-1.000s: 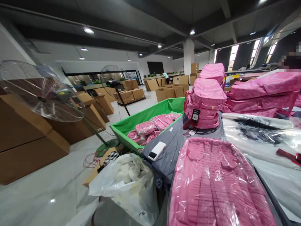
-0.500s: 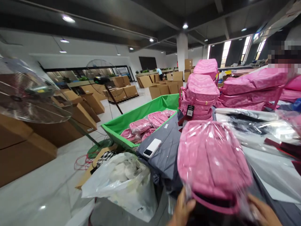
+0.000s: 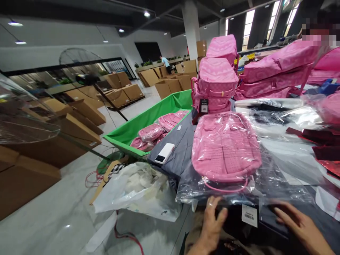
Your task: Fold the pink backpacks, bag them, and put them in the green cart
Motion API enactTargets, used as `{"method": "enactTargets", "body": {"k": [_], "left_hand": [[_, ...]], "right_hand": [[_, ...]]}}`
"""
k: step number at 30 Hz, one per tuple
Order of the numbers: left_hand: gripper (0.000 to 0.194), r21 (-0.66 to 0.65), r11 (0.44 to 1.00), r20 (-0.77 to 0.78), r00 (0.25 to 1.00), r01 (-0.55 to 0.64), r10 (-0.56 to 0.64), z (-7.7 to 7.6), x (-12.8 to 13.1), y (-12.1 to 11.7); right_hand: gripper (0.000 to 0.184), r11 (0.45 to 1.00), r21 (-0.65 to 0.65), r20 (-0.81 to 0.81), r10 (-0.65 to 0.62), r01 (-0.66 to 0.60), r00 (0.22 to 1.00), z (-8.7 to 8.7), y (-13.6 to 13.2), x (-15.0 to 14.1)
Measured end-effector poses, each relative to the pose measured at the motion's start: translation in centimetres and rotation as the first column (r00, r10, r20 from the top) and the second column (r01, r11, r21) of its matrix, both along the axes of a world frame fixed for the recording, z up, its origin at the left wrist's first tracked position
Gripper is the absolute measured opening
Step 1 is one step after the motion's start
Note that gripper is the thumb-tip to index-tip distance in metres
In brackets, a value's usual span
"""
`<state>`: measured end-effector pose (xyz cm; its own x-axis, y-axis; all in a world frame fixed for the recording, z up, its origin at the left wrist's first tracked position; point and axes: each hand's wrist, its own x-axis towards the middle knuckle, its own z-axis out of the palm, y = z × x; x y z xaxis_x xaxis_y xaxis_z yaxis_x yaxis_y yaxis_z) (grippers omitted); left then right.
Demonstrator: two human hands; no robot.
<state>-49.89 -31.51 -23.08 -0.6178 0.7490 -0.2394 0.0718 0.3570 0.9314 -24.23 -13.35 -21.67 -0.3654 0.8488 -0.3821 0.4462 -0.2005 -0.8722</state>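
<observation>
**Spotter:** What do your hands have?

**Operator:** My left hand is half open, thumb parted from bent fingers, fingertips at the near edge of a loose, clear plastic sleeve. My right hand is loosely curled, also half open. I see nothing gripped by either, and I can't tell whether any film lies between the fingers.

**Spotter:** And between them?

**Operator:** A small white barcode tag. Just ahead of both hands lies the rounded pink backpack, flat in that sleeve, its thin handle loop toward me.

**Spotter:** How would you handle that edge well?

**Operator:** I'd take the film near its corners, both hands level, and draw it evenly so it doesn't bunch or tear. I'd mind the handle loop and the tag, which could snag, and press lightly to let air out.

**Spotter:** Farther out?

**Operator:** Left of my left hand slumps a white plastic bag. Ahead and left of that hand, a white phone rests on dark grey cloth, with a green fabric-sided bin of wrapped pink bags beyond. Straight ahead, past the backpack, stand stacked pink backpacks.
</observation>
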Motion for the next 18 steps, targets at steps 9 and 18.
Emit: {"method": "enactTargets", "body": {"k": [9,18], "left_hand": [[0.026,-0.165,0.981,-0.227,0.965,0.097,-0.134,-0.4,1.2,3.7],[0.055,-0.001,0.894,0.412,0.815,0.448,-0.408,-0.1,6.4,2.7]], "right_hand": [[0.074,0.998,-0.053,-0.241,0.022,-0.036,0.970,0.0,-0.3,-5.9],[0.062,0.999,0.002,-0.177,0.050,-0.050,0.983,1.4,-1.4,-3.7]]}}
